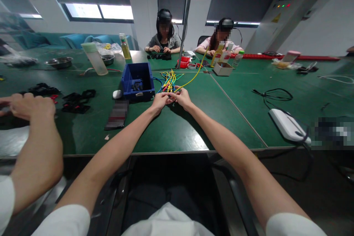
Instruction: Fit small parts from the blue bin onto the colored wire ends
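Observation:
My left hand (160,102) and my right hand (181,97) meet over the green table (193,129), fingertips pinched together. A long yellow wire (191,80) runs from the right hand's fingers and arcs up to the right. Whatever the left fingers pinch is small and hidden. Just beyond both hands lies a bundle of yellow, green, blue and red wires (170,79). To the left of it stands a blue plastic bin (138,90) with dark parts inside.
A white mouse (117,94) and a dark, blurred-out flat item (117,114) lie left of my forearm. Another person's arm (38,143) reaches in at far left, near black parts (77,101). Right are a black cable (272,95) and a white device (289,125). Two people sit opposite.

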`<move>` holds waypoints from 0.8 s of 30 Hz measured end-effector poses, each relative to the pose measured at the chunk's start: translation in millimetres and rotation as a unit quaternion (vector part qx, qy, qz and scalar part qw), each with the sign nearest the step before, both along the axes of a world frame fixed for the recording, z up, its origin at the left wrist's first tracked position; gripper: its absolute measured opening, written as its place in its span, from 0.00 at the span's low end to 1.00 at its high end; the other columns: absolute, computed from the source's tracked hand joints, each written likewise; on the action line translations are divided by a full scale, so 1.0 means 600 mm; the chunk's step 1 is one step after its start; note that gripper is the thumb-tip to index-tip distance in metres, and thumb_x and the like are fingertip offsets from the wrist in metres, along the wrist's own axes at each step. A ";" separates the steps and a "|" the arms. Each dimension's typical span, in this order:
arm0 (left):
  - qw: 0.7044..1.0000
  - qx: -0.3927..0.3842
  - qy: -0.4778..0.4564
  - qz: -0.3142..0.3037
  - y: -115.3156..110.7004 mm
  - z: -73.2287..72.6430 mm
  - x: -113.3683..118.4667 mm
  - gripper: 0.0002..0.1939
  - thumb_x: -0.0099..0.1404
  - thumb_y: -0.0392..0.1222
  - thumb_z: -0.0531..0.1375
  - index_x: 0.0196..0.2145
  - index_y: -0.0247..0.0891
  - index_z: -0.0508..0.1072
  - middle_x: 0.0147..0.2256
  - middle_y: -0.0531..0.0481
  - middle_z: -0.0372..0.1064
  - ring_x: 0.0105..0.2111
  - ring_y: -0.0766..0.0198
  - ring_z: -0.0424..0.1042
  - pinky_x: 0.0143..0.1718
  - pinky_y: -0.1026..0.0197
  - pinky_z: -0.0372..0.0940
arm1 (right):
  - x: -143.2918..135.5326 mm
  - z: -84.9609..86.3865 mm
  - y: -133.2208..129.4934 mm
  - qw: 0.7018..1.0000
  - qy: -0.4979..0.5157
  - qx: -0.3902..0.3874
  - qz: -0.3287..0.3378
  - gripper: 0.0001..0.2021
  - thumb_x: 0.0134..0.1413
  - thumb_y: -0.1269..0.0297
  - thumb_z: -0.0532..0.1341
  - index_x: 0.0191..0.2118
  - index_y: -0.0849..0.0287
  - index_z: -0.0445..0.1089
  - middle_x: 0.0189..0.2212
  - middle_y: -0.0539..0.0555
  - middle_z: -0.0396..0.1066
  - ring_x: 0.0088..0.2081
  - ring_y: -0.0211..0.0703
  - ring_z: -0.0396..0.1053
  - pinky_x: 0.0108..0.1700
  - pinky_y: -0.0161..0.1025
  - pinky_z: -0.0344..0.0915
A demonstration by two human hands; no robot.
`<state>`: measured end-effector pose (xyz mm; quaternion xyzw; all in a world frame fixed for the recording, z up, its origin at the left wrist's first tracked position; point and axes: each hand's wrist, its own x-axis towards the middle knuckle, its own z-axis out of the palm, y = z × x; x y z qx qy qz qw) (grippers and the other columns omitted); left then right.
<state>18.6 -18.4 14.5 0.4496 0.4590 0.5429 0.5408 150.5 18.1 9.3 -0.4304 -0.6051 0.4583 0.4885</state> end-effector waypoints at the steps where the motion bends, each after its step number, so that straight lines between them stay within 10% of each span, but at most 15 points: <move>1: 1.000 -0.003 0.004 0.000 -0.001 0.001 -0.001 0.18 0.56 0.23 0.51 0.38 0.28 0.78 0.24 0.48 0.74 0.23 0.71 0.72 0.30 0.69 0.67 | -0.001 0.000 0.000 1.000 0.003 -0.002 -0.005 0.37 0.48 0.63 0.70 0.62 0.71 0.59 0.23 0.45 0.68 0.23 0.34 0.67 0.25 0.30 0.63; 6: 0.998 -0.046 0.044 0.024 -0.003 0.005 -0.011 0.06 0.62 0.30 0.58 0.32 0.28 0.75 0.25 0.45 0.73 0.22 0.70 0.71 0.25 0.69 0.65 | -0.003 -0.006 0.006 0.999 -0.024 0.004 -0.044 0.35 0.49 0.65 0.68 0.61 0.69 0.60 0.23 0.44 0.67 0.21 0.33 0.66 0.24 0.31 0.62; 24: 0.997 -0.005 0.075 0.033 -0.011 0.001 -0.012 0.09 0.68 0.33 0.58 0.29 0.30 0.71 0.23 0.49 0.69 0.20 0.72 0.67 0.23 0.69 0.63 | 0.003 -0.007 -0.001 1.000 -0.003 0.015 -0.016 0.23 0.51 0.61 0.68 0.51 0.64 0.67 0.29 0.49 0.71 0.29 0.37 0.73 0.26 0.30 0.66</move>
